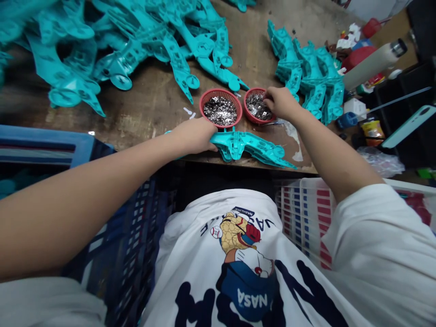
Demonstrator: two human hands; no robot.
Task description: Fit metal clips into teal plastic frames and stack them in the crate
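Observation:
My left hand (196, 136) is closed around one side of a turquoise plastic part (238, 144) lying along the table's front edge. The part has a ribbed middle and two long tapering arms; the left arm is mostly hidden by my hand and forearm. My right hand (279, 102) reaches into the smaller red basket (248, 116), fingertips pinched among small shiny metal pieces (257, 106). Whether a piece is between those fingers is too small to see. To its left stands a larger red basket (203, 101), also filled with small metal pieces (221, 111).
Turquoise parts (136, 41) are heaped at the back left, and several more (306, 77) stand in a row at right. A bottle (371, 66) and a phone (410, 125) are farther right. Below the table are a blue crate (78, 141) and a white basket (296, 213).

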